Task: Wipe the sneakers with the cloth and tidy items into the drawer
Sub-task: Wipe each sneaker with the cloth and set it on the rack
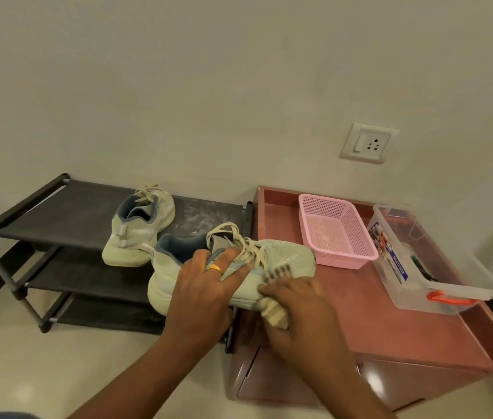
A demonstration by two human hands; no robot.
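Sneaker (284, 255) lies across the rack's (66, 213) right end and the worktop's (375, 313) raised left rim, toe toward 2 o'clock; the left hand (202, 285) rests on its laces and collar, fingers spread; the right hand (299, 309) curls its fingers round a striped cloth (275, 316), pressing it to the sneaker's near side by the toe. Second sneaker (136, 234) sits on the rack's top shelf at 10 o'clock, well inside its edges. At 2 o'clock stands a pink basket (345, 258); at 3 o'clock, near the worktop's right rim, a clear box (396, 267) holds small dark items, too blurred to name; bare worktop lies between them and the hands. Drawer (269, 385) front shows at 6 o'clock.
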